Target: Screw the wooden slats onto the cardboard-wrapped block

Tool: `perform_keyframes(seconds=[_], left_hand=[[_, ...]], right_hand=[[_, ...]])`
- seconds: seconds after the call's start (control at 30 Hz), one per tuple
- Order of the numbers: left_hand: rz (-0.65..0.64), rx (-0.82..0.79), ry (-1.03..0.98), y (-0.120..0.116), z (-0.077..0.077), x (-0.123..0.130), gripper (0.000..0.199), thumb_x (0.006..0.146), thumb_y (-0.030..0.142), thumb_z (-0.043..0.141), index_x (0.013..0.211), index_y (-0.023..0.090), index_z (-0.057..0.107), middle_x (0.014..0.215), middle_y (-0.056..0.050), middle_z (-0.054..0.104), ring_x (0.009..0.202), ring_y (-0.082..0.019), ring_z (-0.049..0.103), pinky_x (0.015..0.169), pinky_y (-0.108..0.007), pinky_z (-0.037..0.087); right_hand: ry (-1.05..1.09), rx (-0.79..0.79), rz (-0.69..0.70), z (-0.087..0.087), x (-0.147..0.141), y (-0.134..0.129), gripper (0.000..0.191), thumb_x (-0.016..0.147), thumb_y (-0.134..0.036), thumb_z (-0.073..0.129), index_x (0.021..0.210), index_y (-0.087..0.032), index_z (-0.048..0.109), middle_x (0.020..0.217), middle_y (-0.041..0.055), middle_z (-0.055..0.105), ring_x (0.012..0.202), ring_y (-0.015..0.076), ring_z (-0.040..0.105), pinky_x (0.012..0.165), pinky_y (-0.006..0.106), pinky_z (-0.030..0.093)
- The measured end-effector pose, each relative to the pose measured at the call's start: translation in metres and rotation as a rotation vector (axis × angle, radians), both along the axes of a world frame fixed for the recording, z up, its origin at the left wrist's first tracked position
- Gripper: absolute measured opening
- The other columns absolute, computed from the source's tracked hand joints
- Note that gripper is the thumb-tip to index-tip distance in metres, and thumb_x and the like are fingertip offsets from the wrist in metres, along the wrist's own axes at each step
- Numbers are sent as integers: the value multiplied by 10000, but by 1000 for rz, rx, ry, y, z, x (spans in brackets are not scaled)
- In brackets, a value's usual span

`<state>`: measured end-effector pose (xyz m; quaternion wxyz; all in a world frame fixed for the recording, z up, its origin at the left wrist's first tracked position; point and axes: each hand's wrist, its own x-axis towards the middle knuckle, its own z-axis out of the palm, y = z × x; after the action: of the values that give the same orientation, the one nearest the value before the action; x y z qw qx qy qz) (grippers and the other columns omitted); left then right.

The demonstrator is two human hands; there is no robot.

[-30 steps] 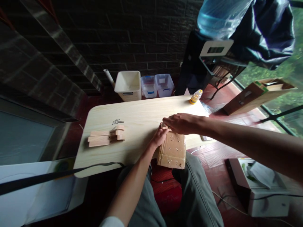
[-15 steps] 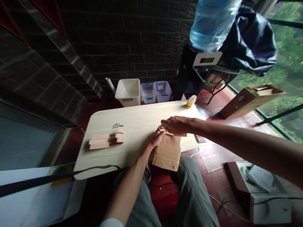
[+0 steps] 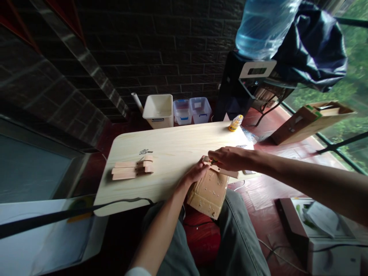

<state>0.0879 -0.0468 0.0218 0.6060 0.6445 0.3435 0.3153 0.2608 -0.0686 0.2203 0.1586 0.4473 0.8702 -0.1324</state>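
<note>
My left hand [image 3: 198,171] pinches the wooden piece [image 3: 230,172] over the cardboard box [image 3: 207,193]; my right hand [image 3: 231,158] closes on a small thing [image 3: 213,162], unclear. Work on this piece looks unfinished; how much remains, I cannot tell. Beyond my hands, I recognise no contents in the cream bin [image 3: 161,123] or clear boxes [image 3: 183,120].

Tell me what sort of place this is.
Probably a makeshift workspace in a home or small office: loose wooden parts lie on a light table, with a water dispenser and storage bins beyond it.
</note>
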Motion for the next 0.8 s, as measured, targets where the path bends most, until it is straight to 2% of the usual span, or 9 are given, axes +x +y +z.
perform_keyframes(seconds=[0.13,0.27,0.47,0.57,0.67,0.73,0.8], left_hand=[[15,-2,-6,-1,2,0,265,878,294,620,1131,216,604,1095,-42,703,1081,-245,652,1056,-413,500],[108,-44,90,-8,7,3,366,875,279,663,1227,226,573,1150,-60,729,1098,-241,689,1028,-404,533],[291,-65,345,-15,19,9,327,837,306,741,1093,209,564,1097,-110,758,1019,-272,728,927,-388,542],[391,-45,459,-26,29,11,387,835,376,766,1111,216,547,1160,-144,746,1077,-320,720,928,-413,530],[476,32,533,-51,39,13,446,879,474,738,1195,244,523,1277,-138,709,1210,-339,679,998,-422,506],[480,212,607,-69,43,16,427,933,515,673,1234,257,515,1197,-112,731,1146,-329,707,967,-417,527],[512,375,653,-82,45,20,394,928,505,693,1198,256,549,1166,-105,733,1143,-324,706,1002,-424,526]], right_hand=[[25,11,-19,-9,12,5,257,1024,-263,531,1232,-161,642,1017,124,777,818,200,722,584,271,337],[24,14,-42,-10,18,7,246,1026,-272,544,1226,-171,646,1056,121,783,882,201,730,634,265,369],[-7,52,-73,-4,20,-6,289,1034,-271,511,1264,-149,637,1093,151,787,936,239,755,643,275,392],[-12,72,-71,-2,22,-13,294,1030,-263,509,1263,-138,638,1098,160,789,946,249,761,643,282,397],[-1,84,-66,-3,24,-16,283,1027,-264,513,1246,-143,646,1085,151,793,938,249,765,645,283,401],[12,90,-66,-5,25,-15,273,1022,-273,524,1224,-140,651,1072,153,793,936,252,765,649,284,404],[24,96,-68,-7,26,-14,262,1012,-270,538,1207,-136,652,1061,155,793,936,255,764,647,283,399]])
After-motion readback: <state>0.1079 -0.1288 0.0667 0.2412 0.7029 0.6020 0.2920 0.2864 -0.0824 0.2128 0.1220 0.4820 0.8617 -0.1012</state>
